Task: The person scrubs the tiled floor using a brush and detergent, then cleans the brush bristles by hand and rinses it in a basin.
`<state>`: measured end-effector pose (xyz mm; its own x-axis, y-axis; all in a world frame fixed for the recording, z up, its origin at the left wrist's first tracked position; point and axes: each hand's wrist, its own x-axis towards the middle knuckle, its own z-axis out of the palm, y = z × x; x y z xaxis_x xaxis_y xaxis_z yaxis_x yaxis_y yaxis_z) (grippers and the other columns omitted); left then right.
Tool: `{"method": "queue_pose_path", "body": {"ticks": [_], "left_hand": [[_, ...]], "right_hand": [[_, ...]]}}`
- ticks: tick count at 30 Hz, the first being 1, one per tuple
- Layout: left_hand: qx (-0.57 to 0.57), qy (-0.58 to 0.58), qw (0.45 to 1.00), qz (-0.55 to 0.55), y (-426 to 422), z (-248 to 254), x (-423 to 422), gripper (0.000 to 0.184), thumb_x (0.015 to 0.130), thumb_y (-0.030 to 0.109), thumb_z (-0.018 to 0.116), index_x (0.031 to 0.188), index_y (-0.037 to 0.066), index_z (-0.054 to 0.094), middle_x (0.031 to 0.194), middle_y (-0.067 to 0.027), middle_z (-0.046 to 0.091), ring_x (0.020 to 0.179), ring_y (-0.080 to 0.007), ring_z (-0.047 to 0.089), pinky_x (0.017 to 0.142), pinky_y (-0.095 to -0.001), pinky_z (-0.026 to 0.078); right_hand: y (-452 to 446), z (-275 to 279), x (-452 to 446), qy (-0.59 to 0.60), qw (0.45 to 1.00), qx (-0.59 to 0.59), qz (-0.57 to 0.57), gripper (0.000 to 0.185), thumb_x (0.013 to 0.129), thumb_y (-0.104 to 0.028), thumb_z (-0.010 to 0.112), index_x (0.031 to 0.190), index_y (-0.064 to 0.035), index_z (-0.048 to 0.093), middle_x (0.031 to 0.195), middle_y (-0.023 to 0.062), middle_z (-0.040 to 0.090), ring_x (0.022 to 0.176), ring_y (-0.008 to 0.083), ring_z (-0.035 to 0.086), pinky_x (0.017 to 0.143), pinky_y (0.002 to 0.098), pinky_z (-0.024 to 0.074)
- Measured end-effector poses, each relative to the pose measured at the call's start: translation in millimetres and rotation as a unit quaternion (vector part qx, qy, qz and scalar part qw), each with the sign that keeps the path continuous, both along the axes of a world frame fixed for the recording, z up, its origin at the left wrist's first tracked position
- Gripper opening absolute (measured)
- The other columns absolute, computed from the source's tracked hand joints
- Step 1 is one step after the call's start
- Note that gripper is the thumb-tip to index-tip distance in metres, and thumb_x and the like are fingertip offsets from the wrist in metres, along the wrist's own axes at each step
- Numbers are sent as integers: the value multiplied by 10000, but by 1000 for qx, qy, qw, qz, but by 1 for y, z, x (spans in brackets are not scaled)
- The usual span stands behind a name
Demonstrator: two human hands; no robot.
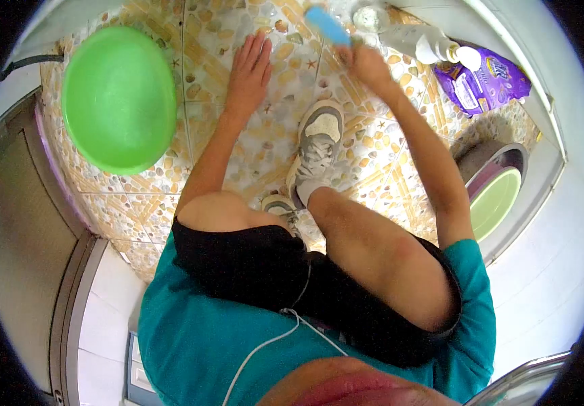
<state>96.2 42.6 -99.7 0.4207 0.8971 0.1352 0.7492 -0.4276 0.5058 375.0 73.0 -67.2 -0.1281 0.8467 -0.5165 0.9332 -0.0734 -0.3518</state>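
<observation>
My right hand [368,66] is closed on the handle end of a blue brush [328,26], held low over the patterned tile floor [238,162]; it is slightly blurred, and the brush's underside is hidden. My left hand [250,71] lies palm down on the tiles with its fingers spread a little and holds nothing. Between my forearms a grey and white shoe [320,135] stands on the floor. Just right of the brush are a clear bottle with a white top [417,44] and a round whitish item [368,19].
A green basin [119,101] stands at the left. On the right are a purple bag [485,81] and a stack of basins with a pale green one [496,203] beside the wall. A door [28,257] is at the far left.
</observation>
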Motion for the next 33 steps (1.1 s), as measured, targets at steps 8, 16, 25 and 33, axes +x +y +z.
{"method": "queue_pose_path", "body": {"ticks": [8,16,25,33], "left_hand": [[21,0,1000,7,5,-5,-2,458,854,35,506,1305,16,430,1418,-94,359,1309,-273,335,1058,-426,308],[30,26,995,94,-5,-14,-48,496,789,-31,506,1282,3,453,1382,-115,409,1290,-297,364,1071,-402,307],[55,-22,991,122,-13,-15,-75,523,751,-111,480,1260,11,488,1365,-117,432,1283,-289,379,1057,-385,336],[40,-38,982,179,-21,0,-74,597,723,-129,480,1300,23,445,1392,-79,406,1309,-247,348,1076,-383,309]], "right_hand": [[-48,-6,-33,51,991,80,92,431,913,-446,466,881,-50,631,791,249,613,787,392,621,686,481,491],[-53,5,-79,38,992,-83,90,442,903,-427,462,886,-10,608,842,211,641,777,370,635,679,477,501],[-25,-13,-86,57,996,-17,65,473,925,-425,441,807,3,602,722,217,623,734,357,637,648,470,497],[35,-16,-108,37,983,39,176,459,927,-426,432,913,7,586,779,223,630,767,387,629,663,477,501]]}}
